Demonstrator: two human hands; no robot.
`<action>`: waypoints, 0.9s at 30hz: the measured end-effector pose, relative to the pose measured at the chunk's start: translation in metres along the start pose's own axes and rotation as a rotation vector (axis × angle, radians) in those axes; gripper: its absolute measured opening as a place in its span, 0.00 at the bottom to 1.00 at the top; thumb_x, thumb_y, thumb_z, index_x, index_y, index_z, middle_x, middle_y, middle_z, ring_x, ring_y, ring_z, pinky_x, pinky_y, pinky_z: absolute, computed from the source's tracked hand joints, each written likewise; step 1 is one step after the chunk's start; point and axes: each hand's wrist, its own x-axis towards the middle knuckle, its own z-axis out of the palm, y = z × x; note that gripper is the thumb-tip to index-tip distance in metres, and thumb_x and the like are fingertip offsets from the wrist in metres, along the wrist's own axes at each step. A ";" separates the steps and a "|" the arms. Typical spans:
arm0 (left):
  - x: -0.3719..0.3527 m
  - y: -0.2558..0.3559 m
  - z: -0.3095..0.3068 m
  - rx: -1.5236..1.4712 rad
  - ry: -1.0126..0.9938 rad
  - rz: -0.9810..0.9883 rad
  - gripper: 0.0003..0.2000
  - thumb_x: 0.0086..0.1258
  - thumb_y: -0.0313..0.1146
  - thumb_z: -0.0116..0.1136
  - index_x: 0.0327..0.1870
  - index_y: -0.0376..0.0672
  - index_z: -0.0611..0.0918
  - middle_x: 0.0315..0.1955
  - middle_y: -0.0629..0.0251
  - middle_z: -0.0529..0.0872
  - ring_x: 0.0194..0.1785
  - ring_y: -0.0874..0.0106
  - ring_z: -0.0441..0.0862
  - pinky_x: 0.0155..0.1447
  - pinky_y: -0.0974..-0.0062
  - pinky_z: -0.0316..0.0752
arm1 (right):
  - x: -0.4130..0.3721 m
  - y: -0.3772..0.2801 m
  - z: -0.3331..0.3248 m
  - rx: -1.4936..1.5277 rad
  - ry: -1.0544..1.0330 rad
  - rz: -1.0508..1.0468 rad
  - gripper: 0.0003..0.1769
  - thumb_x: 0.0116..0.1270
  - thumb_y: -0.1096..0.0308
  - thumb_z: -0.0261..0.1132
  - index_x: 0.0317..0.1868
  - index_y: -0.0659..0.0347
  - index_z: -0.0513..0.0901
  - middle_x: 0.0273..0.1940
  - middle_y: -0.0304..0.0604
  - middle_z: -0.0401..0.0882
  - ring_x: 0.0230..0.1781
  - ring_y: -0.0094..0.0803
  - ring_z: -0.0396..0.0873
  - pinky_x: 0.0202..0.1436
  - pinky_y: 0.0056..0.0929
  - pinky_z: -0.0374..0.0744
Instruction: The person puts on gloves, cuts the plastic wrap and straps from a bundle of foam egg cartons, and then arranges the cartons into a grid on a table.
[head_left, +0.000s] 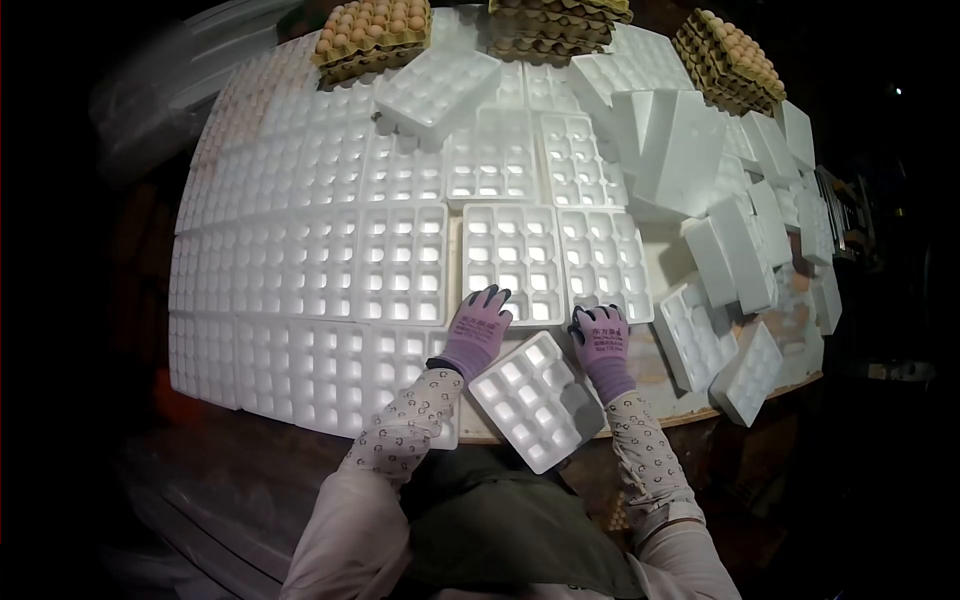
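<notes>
My left hand (478, 328), in a purple glove with dark fingertips, has its fingers bent over the front rim of a white foam egg tray (510, 250). Gloved the same way, my right hand (603, 345) grips the front edge of the neighbouring foam egg tray (606, 255). Both trays lie flat, cells upward, with a narrow gap between them. A third foam tray (535, 405) lies askew between my forearms, one corner over the table's front edge. The undersides of my fingers are hidden.
Rows of foam trays (300, 265) cover the table's left side. Loose foam trays (685, 150) lean in a jumble at right. Stacked pulp trays (372, 35) topped with brown eggs stand at the back, with another egg stack (730, 60) at back right.
</notes>
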 end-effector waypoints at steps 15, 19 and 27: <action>-0.165 0.060 -0.005 0.101 -0.049 -0.598 0.37 0.66 0.54 0.59 0.74 0.45 0.68 0.72 0.50 0.67 0.76 0.51 0.60 0.79 0.42 0.47 | -0.163 0.021 0.053 0.361 -0.174 0.366 0.29 0.64 0.55 0.68 0.63 0.61 0.79 0.49 0.54 0.82 0.51 0.51 0.79 0.58 0.44 0.77; -0.200 0.064 0.014 0.179 -0.078 -0.594 0.36 0.66 0.55 0.60 0.73 0.47 0.70 0.72 0.49 0.66 0.76 0.50 0.60 0.78 0.42 0.48 | -0.169 -0.007 0.055 0.403 -0.201 0.461 0.27 0.66 0.51 0.67 0.61 0.57 0.81 0.46 0.52 0.83 0.48 0.49 0.81 0.54 0.44 0.79; -0.219 0.052 0.025 0.085 -0.029 -0.557 0.34 0.67 0.50 0.60 0.72 0.43 0.70 0.73 0.48 0.64 0.77 0.50 0.58 0.79 0.42 0.48 | -0.168 -0.063 0.083 0.363 -0.246 0.436 0.31 0.67 0.47 0.65 0.65 0.57 0.77 0.51 0.51 0.81 0.48 0.50 0.83 0.51 0.46 0.80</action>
